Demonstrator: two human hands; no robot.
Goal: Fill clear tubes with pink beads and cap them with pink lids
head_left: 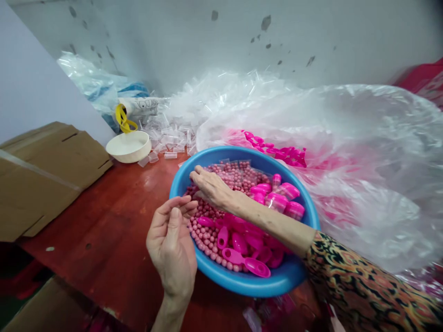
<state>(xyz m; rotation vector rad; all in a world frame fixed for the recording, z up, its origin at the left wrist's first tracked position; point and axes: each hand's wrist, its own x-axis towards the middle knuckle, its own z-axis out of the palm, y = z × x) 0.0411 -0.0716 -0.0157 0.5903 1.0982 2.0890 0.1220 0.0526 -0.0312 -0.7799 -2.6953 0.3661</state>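
Cupped palm-up at the basin's near-left rim, the left hand (pixel 171 249) has its fingers loosely curled and apart, with nothing visible in them. Just beyond, the right hand (pixel 212 186) reaches leftward across the smooth blue plastic basin (pixel 242 283), fingers bunched tip-down on small round pink beads (pixel 204 233) directly beneath; whether they pinch any I cannot tell. Glossy pink scoops (pixel 245 263) lie nearer, and crinkled clear bags (pixel 346 152) sit behind on the red tabletop (pixel 114 221).

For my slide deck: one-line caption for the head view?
Right hand in a blue basin of pink beads and scoops; left hand cupped at its rim.
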